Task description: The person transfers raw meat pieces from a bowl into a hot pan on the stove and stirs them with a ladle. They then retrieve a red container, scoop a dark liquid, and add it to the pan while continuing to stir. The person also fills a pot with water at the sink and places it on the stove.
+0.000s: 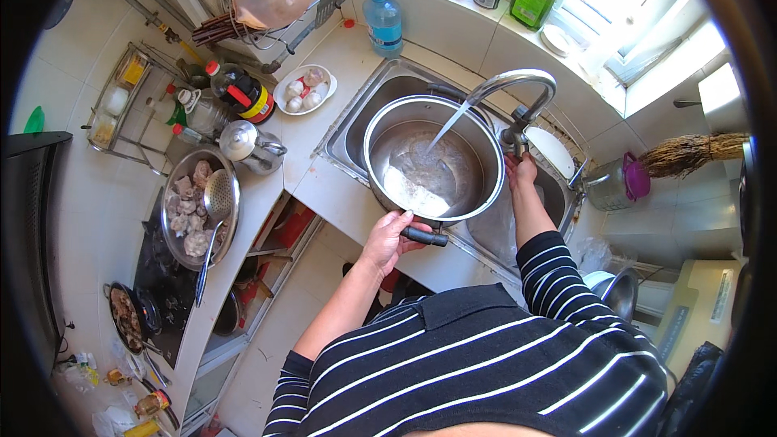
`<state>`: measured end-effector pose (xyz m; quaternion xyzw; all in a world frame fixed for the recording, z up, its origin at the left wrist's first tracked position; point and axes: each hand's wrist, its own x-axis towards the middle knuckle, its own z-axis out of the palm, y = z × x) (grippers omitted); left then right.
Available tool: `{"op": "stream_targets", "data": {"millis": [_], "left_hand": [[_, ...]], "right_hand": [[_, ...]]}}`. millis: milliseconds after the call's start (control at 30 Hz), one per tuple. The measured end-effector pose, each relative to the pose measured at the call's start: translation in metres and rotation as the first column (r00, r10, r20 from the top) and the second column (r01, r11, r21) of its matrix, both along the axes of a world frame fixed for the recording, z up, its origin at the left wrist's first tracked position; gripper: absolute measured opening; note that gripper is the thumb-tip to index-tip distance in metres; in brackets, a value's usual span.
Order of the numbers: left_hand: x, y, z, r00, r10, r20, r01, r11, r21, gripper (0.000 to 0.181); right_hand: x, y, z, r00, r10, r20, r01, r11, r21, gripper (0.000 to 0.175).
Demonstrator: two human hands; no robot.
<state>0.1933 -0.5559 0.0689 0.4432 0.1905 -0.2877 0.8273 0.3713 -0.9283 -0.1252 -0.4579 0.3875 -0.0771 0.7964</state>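
Note:
A large stainless steel pot (437,194) rests over the left bowl of a double sink (340,139). Clear water (419,152) stands in it, and a stream falls from the curved chrome faucet (516,76). My left hand (391,240) is closed around the near black handle (425,235), thumb on top by the rim. At the base of the faucet, just right of the pot, my right hand (522,171) has its fingertips at the faucet's lever (520,147). Whether those fingers grip the lever or only touch it is hard to see.
Left of the sink are a plate (329,86) of garlic bulbs, a steel kettle (252,145) and bottles. A steel bowl (234,194) of meat pieces holds a slotted skimmer (217,197). A blue pump bottle (383,21) stands behind; a white dish (549,149) leans at right.

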Motion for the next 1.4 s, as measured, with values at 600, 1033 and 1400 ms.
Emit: {"op": "stream_targets", "data": {"millis": [600,1033,1400], "left_hand": [[0.002,0.001,0.003,1.000,-0.014,-0.013,0.014,1.000,0.015,0.027],[0.004,-0.001,-0.014,0.999,0.013,0.033,-0.013,1.000,0.004,0.022],[0.000,0.000,-0.015,0.999,0.033,-0.001,-0.033,0.999,0.016,0.026]], "right_hand": [[-0.001,0.006,0.007,1.000,-0.008,-0.008,0.008,1.000,0.005,0.035],[0.016,-0.012,-0.041,0.930,-0.156,0.332,0.097,0.977,0.188,0.023],[0.017,-0.026,-0.044,0.999,0.044,0.021,-0.046,0.995,0.087,0.042]]}}
